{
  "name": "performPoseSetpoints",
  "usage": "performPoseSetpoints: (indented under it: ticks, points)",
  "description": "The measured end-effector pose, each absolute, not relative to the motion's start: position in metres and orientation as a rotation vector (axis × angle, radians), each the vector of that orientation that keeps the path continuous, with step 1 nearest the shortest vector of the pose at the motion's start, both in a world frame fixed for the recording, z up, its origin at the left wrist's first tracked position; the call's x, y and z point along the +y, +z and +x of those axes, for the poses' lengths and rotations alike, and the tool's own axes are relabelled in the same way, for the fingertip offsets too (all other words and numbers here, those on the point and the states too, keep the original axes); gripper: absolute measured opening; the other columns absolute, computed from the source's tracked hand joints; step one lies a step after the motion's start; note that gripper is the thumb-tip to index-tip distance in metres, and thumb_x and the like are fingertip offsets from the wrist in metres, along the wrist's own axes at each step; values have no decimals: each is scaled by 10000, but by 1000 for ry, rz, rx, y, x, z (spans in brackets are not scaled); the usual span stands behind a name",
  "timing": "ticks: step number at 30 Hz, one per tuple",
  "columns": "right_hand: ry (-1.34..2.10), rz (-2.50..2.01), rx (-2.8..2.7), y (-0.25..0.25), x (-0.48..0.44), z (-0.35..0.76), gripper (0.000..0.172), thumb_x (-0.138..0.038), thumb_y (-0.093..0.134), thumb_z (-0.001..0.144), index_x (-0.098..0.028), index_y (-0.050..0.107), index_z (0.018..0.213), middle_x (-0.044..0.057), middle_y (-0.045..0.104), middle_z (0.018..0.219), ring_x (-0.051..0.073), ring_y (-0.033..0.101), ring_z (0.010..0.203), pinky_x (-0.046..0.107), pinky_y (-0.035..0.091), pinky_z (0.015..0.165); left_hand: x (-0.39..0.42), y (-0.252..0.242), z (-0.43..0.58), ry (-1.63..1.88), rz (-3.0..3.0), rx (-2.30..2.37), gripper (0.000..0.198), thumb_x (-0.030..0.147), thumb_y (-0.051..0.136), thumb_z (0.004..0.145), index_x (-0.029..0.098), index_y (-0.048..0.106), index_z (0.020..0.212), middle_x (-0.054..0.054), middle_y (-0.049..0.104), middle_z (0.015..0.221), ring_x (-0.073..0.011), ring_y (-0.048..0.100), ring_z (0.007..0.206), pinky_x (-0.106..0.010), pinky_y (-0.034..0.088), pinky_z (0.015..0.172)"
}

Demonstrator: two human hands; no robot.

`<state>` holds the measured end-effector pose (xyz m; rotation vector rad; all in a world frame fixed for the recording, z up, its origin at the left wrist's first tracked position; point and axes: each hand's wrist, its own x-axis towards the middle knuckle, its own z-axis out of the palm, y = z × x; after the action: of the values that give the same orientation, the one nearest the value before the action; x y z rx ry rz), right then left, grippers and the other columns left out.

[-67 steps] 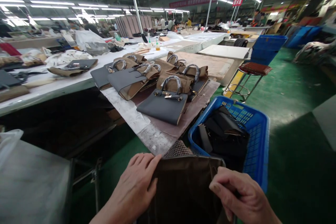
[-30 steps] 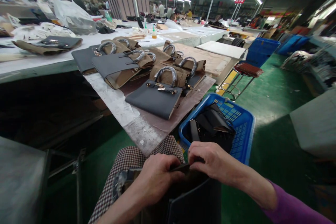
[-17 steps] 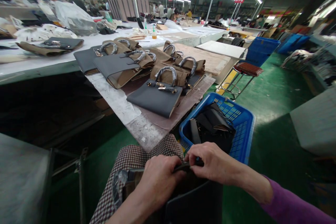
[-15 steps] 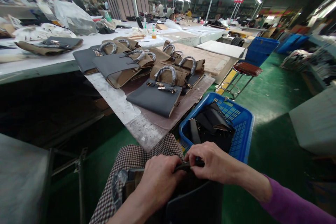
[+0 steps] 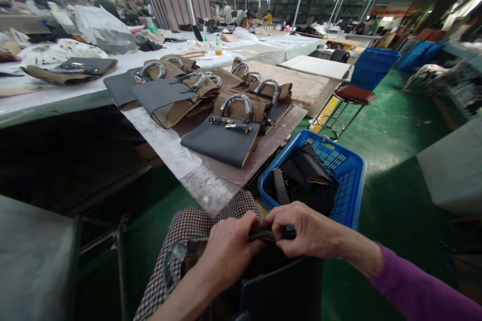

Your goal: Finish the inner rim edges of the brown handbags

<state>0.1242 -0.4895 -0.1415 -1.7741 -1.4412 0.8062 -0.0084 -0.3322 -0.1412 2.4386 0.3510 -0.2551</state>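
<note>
A dark handbag (image 5: 280, 291) with a brown inside rests on my lap, its mouth facing up. My left hand (image 5: 235, 243) is closed on the bag's top edge. Close beside it, my right hand (image 5: 301, 230) pinches the same edge between thumb and fingers. A plastic-wrapped handle (image 5: 173, 261) sticks out at the bag's left side. My forearm and hands cover part of the bag, and its lower part runs out of view.
Ahead, several grey and brown handbags (image 5: 222, 138) lie on a worktable (image 5: 205, 188). A blue basket (image 5: 356, 195) with dark bag pieces stands at the right, with a stool (image 5: 354, 94) behind it. People work far back.
Both hands keep their hold on the bag's edge and have shifted only slightly, drawing a little closer together. The view has moved a touch; the bags on the table lie as before.
</note>
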Motion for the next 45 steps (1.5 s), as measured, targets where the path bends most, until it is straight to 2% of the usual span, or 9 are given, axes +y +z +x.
performPoseSetpoints:
  ticks: [4, 9, 15, 23, 31, 35, 40, 43, 45]
  points:
    - [758, -1805, -1390, -145, -493, 127, 160, -4, 610, 626, -161, 586, 642, -11, 690, 883, 112, 629, 763, 180, 429, 691, -330, -148, -13, -140, 2355, 281, 199, 215, 693, 744, 258, 555, 880, 89, 658, 788, -136, 582, 693, -231, 291, 590]
    - [726, -1830, -1365, -145, -497, 128, 147, -15, 596, 640, -162, 591, 649, -15, 683, 837, 106, 615, 742, 176, 419, 662, -329, -159, -14, -54, 2300, 130, 118, 191, 683, 790, 250, 595, 841, 82, 652, 879, -116, 584, 780, -210, 353, 670]
    - [689, -1908, -1362, -145, -500, 127, 128, -43, 579, 658, -169, 602, 664, -16, 677, 824, 108, 600, 703, 193, 413, 641, -330, -163, -12, 15, 2272, 84, 84, 139, 609, 826, 222, 595, 830, 42, 642, 866, -120, 585, 789, -207, 404, 722]
    - [648, -1905, -1297, -144, -501, 127, 140, -23, 572, 651, -160, 601, 667, 13, 686, 821, 132, 620, 723, 212, 441, 680, -339, -176, -11, 225, 2489, -83, 137, 146, 457, 888, 188, 567, 820, -19, 664, 856, -132, 629, 733, -208, 442, 660]
    - [674, -1918, -1225, -143, -501, 125, 120, -31, 581, 654, -149, 602, 658, 13, 684, 764, 131, 618, 686, 209, 445, 652, -344, -184, -12, 303, 2512, 41, 110, 152, 505, 848, 192, 565, 765, 3, 652, 738, -131, 608, 664, -222, 422, 636]
    - [698, -1922, -1199, -140, -498, 123, 114, -39, 585, 652, -148, 615, 667, 7, 680, 737, 130, 618, 667, 205, 436, 621, -345, -175, -13, 238, 2452, 127, 95, 189, 513, 844, 196, 576, 773, 0, 653, 747, -143, 598, 677, -238, 416, 645]
    - [803, -1882, -1082, -138, -499, 122, 105, -45, 583, 655, -149, 585, 644, 7, 698, 773, 132, 630, 687, 199, 442, 615, -340, -151, -5, -68, 2197, 351, 30, 216, 589, 783, 200, 579, 806, 20, 652, 753, -151, 584, 706, -237, 406, 640]
    - [906, -1867, -1000, -140, -499, 123, 99, -52, 596, 647, -148, 578, 661, -11, 674, 743, 115, 597, 655, 189, 424, 587, -332, -142, 0, -205, 2016, 353, 237, 239, 637, 747, 205, 585, 976, 40, 653, 764, -142, 581, 691, -227, 405, 621]
    - [993, -1841, -945, -140, -499, 123, 138, -54, 601, 640, -150, 587, 738, -29, 642, 713, 103, 564, 629, 182, 411, 564, -327, -139, 1, -313, 1957, 273, 244, 268, 627, 766, 207, 629, 1002, 30, 665, 795, -151, 596, 734, -230, 419, 644]
